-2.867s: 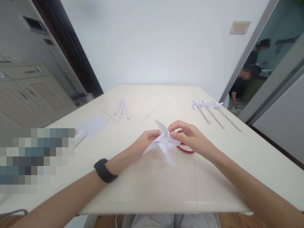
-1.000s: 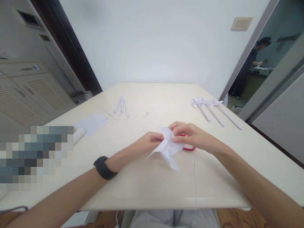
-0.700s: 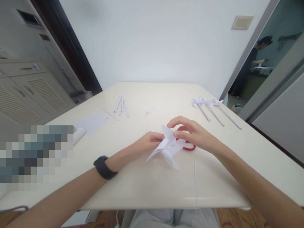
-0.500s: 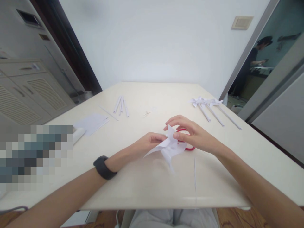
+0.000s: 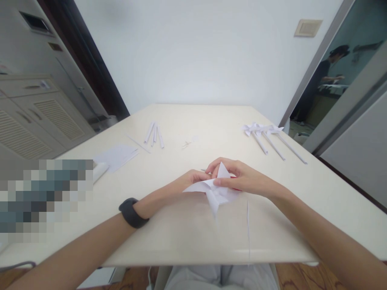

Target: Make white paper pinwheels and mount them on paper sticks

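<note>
A white paper pinwheel with pointed blades is held between both hands, just above the front middle of the table. My left hand grips it from the left; its fingertips are partly hidden behind the paper. My right hand pinches the pinwheel near its centre, thumb in front and fingers behind. Behind the right hand lie scissors with red handles, mostly covered by the hand and paper. A thin white paper strip lies to the right, reaching the table's front edge.
Three paper pinwheels on rolled sticks lie at the back right of the table. Several rolled paper sticks rest at the back left, near paper sheets. Small scraps lie mid-table. A person stands beyond the doorway.
My right hand has moved down and slightly left, its fingers closing onto the pinwheel's centre. The pinwheel has tilted a little, and the red scissor handles are now more covered.
</note>
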Available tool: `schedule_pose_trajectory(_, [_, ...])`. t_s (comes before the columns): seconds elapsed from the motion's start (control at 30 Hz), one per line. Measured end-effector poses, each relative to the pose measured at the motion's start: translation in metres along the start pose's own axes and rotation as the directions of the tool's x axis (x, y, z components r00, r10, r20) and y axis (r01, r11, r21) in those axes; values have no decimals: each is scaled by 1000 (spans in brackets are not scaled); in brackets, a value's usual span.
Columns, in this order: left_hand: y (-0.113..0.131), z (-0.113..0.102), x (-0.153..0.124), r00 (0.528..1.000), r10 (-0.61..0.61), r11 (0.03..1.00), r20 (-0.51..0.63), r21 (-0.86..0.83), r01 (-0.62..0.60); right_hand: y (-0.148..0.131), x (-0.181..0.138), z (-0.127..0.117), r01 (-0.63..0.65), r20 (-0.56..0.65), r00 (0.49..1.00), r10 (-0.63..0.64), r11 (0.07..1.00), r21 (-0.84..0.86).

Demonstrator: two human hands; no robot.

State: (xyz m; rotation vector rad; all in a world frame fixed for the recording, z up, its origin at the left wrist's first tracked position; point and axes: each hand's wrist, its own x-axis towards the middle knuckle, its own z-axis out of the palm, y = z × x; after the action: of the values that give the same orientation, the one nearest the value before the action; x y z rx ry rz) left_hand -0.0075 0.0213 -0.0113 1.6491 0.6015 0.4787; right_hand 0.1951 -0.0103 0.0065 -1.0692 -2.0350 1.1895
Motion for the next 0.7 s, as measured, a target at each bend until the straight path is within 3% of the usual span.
schedule_pose_trajectory(0.07, [1,1,-1,998,6,1000,-62,0,-6,0,0,2,-3,-16,1000,4,1000,6])
schedule_pose_trajectory(0.13, [-4,0,1,998,-38,996,40,-78,41,0,0,2,3,-39,999,-3,1000,3])
schedule_pose_trajectory(0.23, [-16,-1,7,994,-100,976,43,-188,107,0,0,-3,11,-154,988,-7,1000,25])
schedule_pose_trajectory(0.3, [-20,-1,9,991,-129,963,15,-235,129,1,0,-7,57,-299,953,-49,998,15])
schedule_pose_trajectory(0.4, [-20,-2,9,986,-151,955,-66,-267,129,-1,-1,-10,172,-472,853,-221,974,-146])
schedule_pose_trajectory(0.5, [-20,-4,10,982,-101,965,-157,-255,58,-6,-3,-6,215,-459,797,-393,894,-393])
schedule_pose_trajectory(0.6, [-21,-7,13,973,-19,979,-228,-204,-29,-9,-3,2,204,-379,807,-453,816,-541])
schedule_pose_trajectory(0.7, [-22,-8,14,975,-7,977,-224,-208,-40,-6,-2,9,192,-330,818,-471,764,-616])
